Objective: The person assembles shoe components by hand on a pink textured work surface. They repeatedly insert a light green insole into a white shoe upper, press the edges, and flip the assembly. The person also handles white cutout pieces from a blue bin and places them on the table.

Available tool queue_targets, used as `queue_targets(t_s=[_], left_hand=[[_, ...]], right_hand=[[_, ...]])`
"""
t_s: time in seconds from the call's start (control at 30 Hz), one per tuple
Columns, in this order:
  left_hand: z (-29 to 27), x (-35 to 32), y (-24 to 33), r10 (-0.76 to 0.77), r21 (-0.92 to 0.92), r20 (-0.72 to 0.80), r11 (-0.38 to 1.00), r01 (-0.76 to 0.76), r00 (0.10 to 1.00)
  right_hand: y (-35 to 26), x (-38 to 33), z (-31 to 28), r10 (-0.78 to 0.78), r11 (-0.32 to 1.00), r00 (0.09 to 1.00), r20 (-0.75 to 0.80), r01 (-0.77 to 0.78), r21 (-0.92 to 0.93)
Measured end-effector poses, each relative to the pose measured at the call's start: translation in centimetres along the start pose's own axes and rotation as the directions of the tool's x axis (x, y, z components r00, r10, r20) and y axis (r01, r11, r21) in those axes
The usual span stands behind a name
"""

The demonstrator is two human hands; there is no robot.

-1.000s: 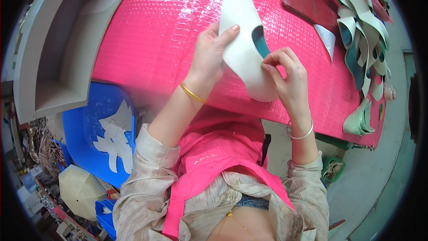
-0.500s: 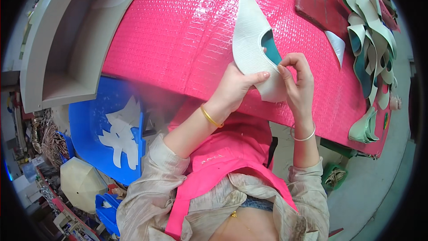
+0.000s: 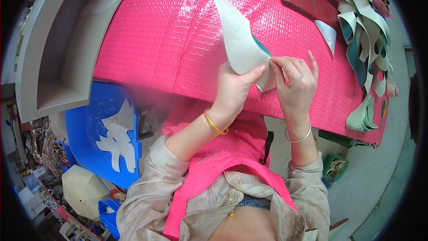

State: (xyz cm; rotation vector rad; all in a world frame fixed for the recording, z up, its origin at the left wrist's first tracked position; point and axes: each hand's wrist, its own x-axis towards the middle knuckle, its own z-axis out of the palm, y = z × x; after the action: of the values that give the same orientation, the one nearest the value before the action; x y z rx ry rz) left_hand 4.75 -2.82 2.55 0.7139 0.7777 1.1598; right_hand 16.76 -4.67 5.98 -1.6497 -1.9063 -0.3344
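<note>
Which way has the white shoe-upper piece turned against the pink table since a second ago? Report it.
Yes: the white shoe-upper piece has tilted, its pointed tip swinging left against the pink table, both hands pinching its lower end.

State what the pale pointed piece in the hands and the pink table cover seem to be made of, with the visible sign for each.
Pale pointed piece: likely leather or faux leather, matt, with a fine grain and a teal underside; it bends without creasing. Pink table cover: seemingly glossy plastic sheet, embossed in a small grid that catches the light.
</note>
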Motion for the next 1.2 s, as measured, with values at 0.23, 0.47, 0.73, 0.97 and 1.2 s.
queue_targets(t_s=[0.23,0.47,0.73,0.97,1.2], left_hand=[[0.0,-0.1,0.3,0.038,0.058,0.021,0.998,-0.04,0.999],[0.0,0.0,-0.1,-0.041,-0.083,-0.031,0.996,0.038,0.999],[0.2,0.3,-0.1,0.082,0.124,0.01,0.989,-0.083,0.997],[0.3,0.3,-0.5,-0.072,-0.133,-0.046,0.989,0.066,0.996],[-0.6,1.5,0.2,-0.227,-0.295,-0.006,0.931,0.216,0.974]], right_hand=[[1.4,0.6,0.5,0.039,0.982,0.996,0.085,-0.053,0.179],[2.3,-0.4,0.9,0.037,0.929,0.999,0.039,-0.049,0.367],[1.3,0.5,0.4,-0.081,0.993,0.996,0.04,0.076,0.094],[2.1,-0.3,0.5,0.27,0.779,0.945,0.186,-0.328,0.535],[3.7,-2.4,-0.4,0.473,0.372,0.876,0.093,-0.294,0.88]])
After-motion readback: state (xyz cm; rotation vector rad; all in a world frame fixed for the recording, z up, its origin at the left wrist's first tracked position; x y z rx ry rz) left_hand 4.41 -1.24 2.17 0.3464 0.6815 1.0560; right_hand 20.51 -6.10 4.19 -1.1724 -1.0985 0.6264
